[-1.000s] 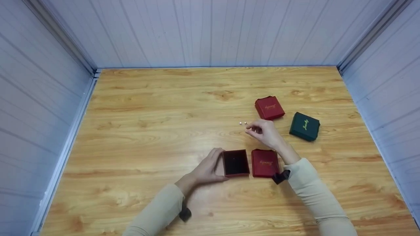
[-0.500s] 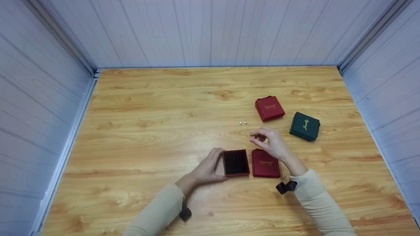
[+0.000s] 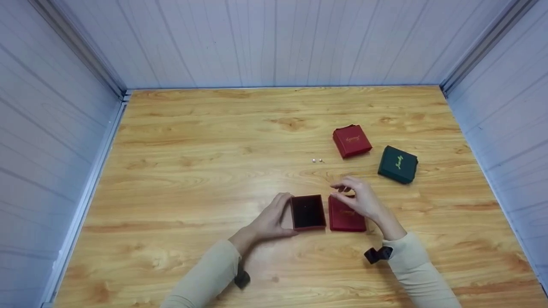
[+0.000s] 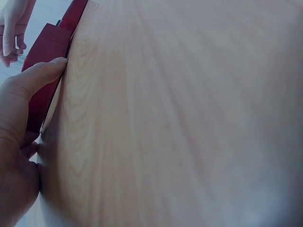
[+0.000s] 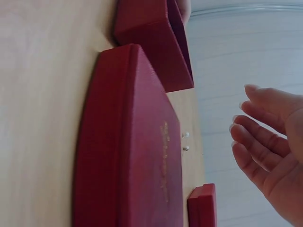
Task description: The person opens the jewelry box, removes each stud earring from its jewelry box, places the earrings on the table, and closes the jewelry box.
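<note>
My left hand (image 3: pixel 272 220) grips the open red jewelry box (image 3: pixel 293 214) from its left side, thumb at the near wall and fingers at the far one. A black lining fills the box, with a tiny light speck in it. In the left wrist view the thumb (image 4: pixel 45 73) lies against the red wall. Just right of the box lies its red lid (image 3: pixel 346 219) with gold lettering. Over the lid hovers my right hand (image 3: pixel 357 196), fingers loosely bent and nothing visible between them. Two small stud earrings (image 5: pixel 186 148) lie on the table beyond the lid.
A closed red jewelry box (image 3: pixel 352 141) sits farther back on the right. Beside it stands a dark green box (image 3: pixel 398 164) with gold lettering. Pale panel walls (image 3: pixel 274 42) border the wooden table (image 3: pixel 192 141) at the back and sides.
My right hand has drawn back from beside the stud earrings to above the red lid, its fingers loosening. The left hand and the open box have stayed in place.
</note>
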`<state>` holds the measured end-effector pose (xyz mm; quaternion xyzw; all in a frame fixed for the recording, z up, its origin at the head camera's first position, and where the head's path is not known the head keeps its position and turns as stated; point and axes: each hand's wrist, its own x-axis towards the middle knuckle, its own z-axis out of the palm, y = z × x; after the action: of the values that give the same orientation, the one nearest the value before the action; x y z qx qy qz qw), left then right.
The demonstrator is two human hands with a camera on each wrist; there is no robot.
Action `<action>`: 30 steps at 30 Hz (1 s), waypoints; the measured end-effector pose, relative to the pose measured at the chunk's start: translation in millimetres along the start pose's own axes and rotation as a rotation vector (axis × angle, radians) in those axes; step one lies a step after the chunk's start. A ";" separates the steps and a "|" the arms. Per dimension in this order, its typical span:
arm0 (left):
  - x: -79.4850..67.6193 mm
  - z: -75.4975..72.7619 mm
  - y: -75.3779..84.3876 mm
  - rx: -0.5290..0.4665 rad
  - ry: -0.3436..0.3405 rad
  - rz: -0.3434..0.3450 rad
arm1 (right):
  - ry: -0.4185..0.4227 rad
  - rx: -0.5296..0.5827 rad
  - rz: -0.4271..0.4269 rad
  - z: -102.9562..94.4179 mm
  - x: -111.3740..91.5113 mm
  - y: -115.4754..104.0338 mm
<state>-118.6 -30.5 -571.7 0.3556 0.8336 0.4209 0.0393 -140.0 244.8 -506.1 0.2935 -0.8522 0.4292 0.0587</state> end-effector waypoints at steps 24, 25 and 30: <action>0.2 0.3 -1.1 0.009 0.001 0.012 | -0.141 0.015 0.091 -5.3 -31.5 15.3; 0.1 0.3 -1.0 0.009 0.002 0.012 | -0.150 0.013 0.097 -5.9 -32.8 15.8; 0.0 0.5 -1.1 0.002 0.007 0.023 | -0.184 -0.013 0.095 -8.7 -36.2 12.9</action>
<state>-119.0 -30.7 -572.8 0.3636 0.8300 0.4218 0.0311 -118.8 273.7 -522.4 0.2906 -0.8697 0.3971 -0.0384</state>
